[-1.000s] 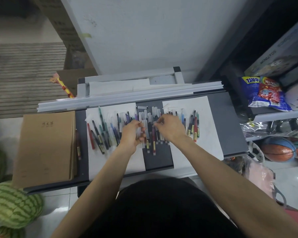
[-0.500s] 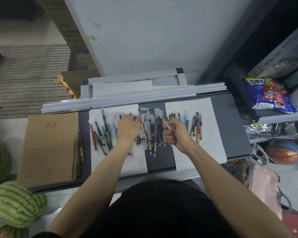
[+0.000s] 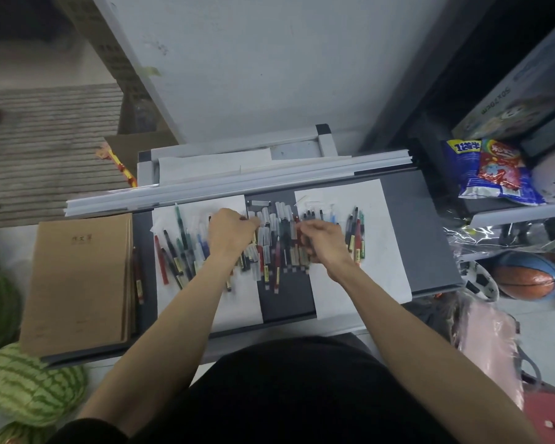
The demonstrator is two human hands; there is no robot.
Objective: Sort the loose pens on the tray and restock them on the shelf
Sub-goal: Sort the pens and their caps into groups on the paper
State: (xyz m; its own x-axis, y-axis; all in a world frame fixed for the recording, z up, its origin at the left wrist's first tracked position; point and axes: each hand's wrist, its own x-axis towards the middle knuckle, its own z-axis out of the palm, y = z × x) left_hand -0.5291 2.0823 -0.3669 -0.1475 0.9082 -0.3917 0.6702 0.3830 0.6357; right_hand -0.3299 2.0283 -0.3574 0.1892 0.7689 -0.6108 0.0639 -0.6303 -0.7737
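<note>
Left hand (image 3: 229, 233) and right hand (image 3: 322, 241) curl their fingers into the pens (image 3: 276, 251), any actual pinch too blurred to tell, a ragged row of red, green, blue, black and clear-capped barrels across the dark grey tray (image 3: 423, 238).

One wide-angle camera, worn on the head, looks forward and steeply down over the person's torso. The tray (image 3: 430, 238) lies near, across mid-frame, within reach of the left hand (image 3: 229, 233) and right hand (image 3: 322, 243). A wall fills the upper frame, and floor shows at both sides.
</note>
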